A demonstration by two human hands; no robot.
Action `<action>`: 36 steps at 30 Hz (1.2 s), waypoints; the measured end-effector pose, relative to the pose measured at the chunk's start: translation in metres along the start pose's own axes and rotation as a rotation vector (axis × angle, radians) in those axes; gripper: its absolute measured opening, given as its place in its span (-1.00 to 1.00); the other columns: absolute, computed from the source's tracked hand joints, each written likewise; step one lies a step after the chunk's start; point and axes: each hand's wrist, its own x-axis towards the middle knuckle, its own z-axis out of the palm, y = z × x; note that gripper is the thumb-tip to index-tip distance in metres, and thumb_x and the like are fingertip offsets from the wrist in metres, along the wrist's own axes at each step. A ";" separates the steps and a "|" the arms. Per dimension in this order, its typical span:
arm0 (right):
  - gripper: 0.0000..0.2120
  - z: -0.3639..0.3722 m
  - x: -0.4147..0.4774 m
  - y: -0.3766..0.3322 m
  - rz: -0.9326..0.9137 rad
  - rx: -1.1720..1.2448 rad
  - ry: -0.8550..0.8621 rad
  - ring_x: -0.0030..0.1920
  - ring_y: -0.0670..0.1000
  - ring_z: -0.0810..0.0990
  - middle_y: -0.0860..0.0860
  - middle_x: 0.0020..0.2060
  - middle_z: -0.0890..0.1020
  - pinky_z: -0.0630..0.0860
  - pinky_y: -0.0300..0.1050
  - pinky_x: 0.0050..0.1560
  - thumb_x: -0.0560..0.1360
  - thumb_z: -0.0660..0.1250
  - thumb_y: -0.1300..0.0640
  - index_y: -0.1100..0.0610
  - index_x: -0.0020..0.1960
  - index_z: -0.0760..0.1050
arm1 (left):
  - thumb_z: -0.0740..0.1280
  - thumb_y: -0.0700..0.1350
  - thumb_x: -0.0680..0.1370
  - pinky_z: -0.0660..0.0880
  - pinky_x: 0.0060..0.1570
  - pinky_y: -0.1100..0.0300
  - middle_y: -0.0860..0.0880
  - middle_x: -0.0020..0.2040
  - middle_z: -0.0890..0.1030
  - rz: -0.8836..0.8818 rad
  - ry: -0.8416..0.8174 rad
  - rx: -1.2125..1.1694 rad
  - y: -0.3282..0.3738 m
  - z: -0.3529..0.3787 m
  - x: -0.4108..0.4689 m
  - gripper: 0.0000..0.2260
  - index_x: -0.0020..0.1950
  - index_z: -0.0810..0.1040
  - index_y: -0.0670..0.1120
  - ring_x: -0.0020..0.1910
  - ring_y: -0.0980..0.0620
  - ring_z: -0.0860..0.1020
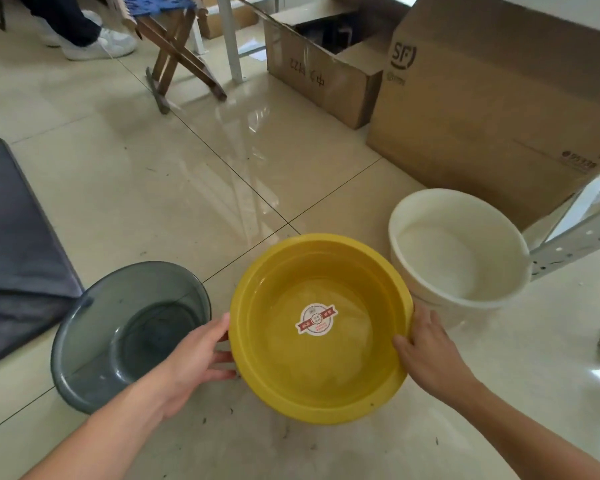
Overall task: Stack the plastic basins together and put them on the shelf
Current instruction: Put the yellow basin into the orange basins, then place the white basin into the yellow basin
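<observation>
A yellow basin (326, 386) with a round sticker in its bottom is in the middle of the view, over the tiled floor. My left hand (194, 358) grips its left rim and my right hand (426, 351) grips its right rim. A translucent grey basin (94, 341) sits on the floor just left of it, partly behind my left hand. A white basin (458, 258) stands on the floor to the right, close to the yellow one. The white metal shelf frame (575, 233) shows at the right edge.
Two cardboard boxes (482, 109) stand at the back right. A dark mat (11, 244) lies on the floor at the left. A wooden folding stool (177, 53) and a seated person's shoes (94, 43) are at the far back left.
</observation>
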 end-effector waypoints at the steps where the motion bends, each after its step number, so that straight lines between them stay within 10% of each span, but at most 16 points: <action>1: -0.43 0.004 0.003 0.004 0.010 -0.017 -0.003 0.05 0.05 0.39 0.11 0.24 0.38 0.42 -0.08 0.07 0.61 0.22 0.11 0.09 0.57 0.13 | 0.14 0.12 0.74 0.62 0.29 -0.15 0.01 0.18 0.78 0.016 0.002 0.043 -0.002 0.003 0.001 -0.67 0.34 0.64 0.12 0.20 -0.09 0.72; 4: -0.47 0.011 0.011 0.020 0.081 0.013 -0.120 0.09 0.08 0.51 0.09 0.23 0.44 0.50 -0.04 0.13 0.61 0.21 -0.05 0.09 0.52 0.22 | 0.17 0.01 0.75 0.65 0.13 -0.02 0.01 0.12 0.79 0.035 0.025 0.100 -0.008 0.010 0.003 -0.74 0.36 0.58 0.16 0.15 -0.06 0.72; 9: -0.42 -0.007 0.049 0.061 0.713 1.236 0.046 0.07 0.22 0.63 0.25 0.16 0.57 0.62 0.14 0.13 0.57 0.38 -0.04 0.30 0.44 0.37 | 0.20 -0.03 0.74 0.62 0.12 -0.11 -0.06 0.17 0.74 -0.002 0.058 0.068 -0.009 0.015 0.008 -0.79 0.30 0.55 0.17 0.12 -0.14 0.70; 12: -0.29 -0.026 0.069 0.090 0.823 1.544 0.223 -0.02 0.22 0.61 0.32 0.27 0.48 0.70 0.13 -0.14 0.53 0.45 -0.01 0.31 0.52 0.28 | 0.23 -0.04 0.73 0.56 0.30 -0.27 -0.14 0.23 0.71 -0.054 0.059 0.039 -0.011 0.013 0.009 -0.74 0.40 0.55 0.08 0.16 -0.22 0.68; 16: -0.42 -0.043 0.085 0.105 0.794 1.534 0.331 0.22 0.29 0.63 0.32 0.35 0.48 0.68 0.08 -0.42 0.58 0.42 0.15 0.28 0.52 0.33 | 0.25 -0.05 0.72 0.57 0.21 -0.22 -0.12 0.20 0.68 -0.091 0.065 0.008 -0.008 0.012 0.011 -0.59 0.59 0.42 0.03 0.10 -0.20 0.65; 24: -0.74 -0.068 0.098 0.085 0.671 1.511 0.433 -0.59 0.15 0.67 0.35 0.10 0.57 0.60 -0.16 -0.60 0.57 0.23 0.44 0.34 0.25 0.43 | 0.26 -0.08 0.72 0.53 0.25 -0.27 -0.11 0.15 0.68 -0.092 0.096 -0.076 -0.006 0.015 0.012 -0.63 0.54 0.44 0.04 0.08 -0.25 0.63; 30: -0.93 -0.090 0.083 0.031 0.422 1.514 0.253 -0.62 -0.07 0.60 0.20 -0.21 0.58 0.48 -0.35 -0.60 0.59 0.22 0.35 0.30 0.01 0.48 | 0.23 -0.02 0.73 0.51 0.38 -0.31 -0.09 0.14 0.72 -0.068 0.092 -0.067 -0.003 0.016 0.005 -0.84 0.17 0.60 0.14 0.18 -0.28 0.67; 36: -0.87 -0.103 0.049 -0.017 0.207 1.169 0.111 -0.56 -0.08 0.49 0.09 -0.35 0.56 0.39 -0.25 -0.56 0.55 0.24 0.35 0.25 -0.11 0.54 | 0.16 0.13 0.73 0.55 0.31 -0.11 -0.02 0.14 0.73 -0.011 0.086 -0.067 -0.002 0.014 0.002 -0.71 0.24 0.64 0.09 0.20 -0.13 0.67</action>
